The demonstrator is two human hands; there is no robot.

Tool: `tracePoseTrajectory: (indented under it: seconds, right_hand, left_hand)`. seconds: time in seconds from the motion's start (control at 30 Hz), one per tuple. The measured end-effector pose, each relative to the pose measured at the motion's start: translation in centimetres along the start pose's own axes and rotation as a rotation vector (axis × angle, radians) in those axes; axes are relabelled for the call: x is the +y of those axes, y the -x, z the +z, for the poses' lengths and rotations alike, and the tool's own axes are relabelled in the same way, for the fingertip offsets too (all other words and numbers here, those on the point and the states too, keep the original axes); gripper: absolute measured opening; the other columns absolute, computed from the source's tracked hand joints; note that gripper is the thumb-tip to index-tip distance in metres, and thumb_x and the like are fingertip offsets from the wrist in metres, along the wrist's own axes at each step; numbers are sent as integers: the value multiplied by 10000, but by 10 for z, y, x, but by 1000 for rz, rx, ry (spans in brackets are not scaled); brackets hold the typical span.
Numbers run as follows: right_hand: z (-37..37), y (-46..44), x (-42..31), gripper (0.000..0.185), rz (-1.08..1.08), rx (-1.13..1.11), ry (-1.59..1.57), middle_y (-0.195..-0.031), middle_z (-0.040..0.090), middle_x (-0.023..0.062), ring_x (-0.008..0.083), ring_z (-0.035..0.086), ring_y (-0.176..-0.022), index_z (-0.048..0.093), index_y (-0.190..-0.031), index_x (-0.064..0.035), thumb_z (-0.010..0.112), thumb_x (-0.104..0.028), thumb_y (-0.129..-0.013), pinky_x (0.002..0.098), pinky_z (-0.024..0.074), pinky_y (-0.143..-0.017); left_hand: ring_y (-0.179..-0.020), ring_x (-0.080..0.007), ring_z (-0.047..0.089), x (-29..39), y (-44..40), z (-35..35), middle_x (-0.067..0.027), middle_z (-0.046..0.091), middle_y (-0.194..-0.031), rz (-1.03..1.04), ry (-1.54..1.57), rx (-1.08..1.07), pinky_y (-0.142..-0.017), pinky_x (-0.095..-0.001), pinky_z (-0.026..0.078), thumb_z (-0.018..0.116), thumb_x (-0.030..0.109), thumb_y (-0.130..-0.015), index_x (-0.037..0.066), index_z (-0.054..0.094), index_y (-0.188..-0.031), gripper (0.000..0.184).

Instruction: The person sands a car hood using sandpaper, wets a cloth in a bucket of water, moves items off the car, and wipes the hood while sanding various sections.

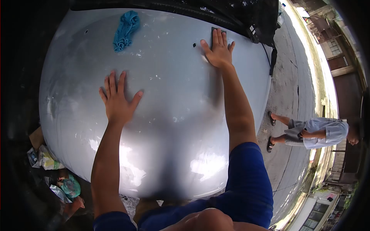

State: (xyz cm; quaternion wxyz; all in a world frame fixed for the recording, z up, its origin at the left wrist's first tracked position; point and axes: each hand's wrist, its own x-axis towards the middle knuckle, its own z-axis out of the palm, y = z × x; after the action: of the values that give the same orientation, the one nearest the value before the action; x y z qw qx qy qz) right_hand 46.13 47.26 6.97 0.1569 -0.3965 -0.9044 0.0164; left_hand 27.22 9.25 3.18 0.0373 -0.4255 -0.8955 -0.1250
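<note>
A silvery-grey car hood (165,92) fills the middle of the head view, with pale scuffs and smooth reflections on it. My left hand (118,101) lies flat on the hood with its fingers spread, holding nothing. Farther up and to the right, my right hand (219,50) presses flat with fingers stretched over a dark rectangular pad (213,35), which looks like sandpaper. Most of that pad is hidden under the fingers. A crumpled blue cloth (126,30) rests on the hood above my left hand.
Behind the hood runs the dark windshield base with a wiper (252,34). Plastic bags and wrappers (70,186) lie on the ground at lower left. A person (320,133) in a light shirt and sandals stands on the concrete (285,77) to the right.
</note>
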Motion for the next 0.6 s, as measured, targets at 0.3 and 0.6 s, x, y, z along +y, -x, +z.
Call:
tracePoseTrajectory:
  seconds: [0.3, 0.6]
  right_hand:
    - [-3, 8, 41, 1029, 80, 66, -23, -1778, 212, 121, 301, 117, -1657, 259, -1686, -43, 349, -795, -990, 639, -27, -1298]
    - [-24, 117, 56, 1032, 68, -39, 34, -1770, 230, 146, 323, 123, -1656, 246, -1688, -33, 365, -789, -995, 682, -8, -1276]
  left_hand:
    - [-1644, -366, 81, 6, 2, 12, -141, 144, -1773, 37, 9, 37, -1289, -642, 19, 605, 686, -964, 242, 247, -1697, 929]
    - [-1640, -380, 86, 7, 0, 13, -137, 127, -1774, 45, -10, 19, -1289, -649, 20, 622, 676, -953, 249, 242, -1694, 936]
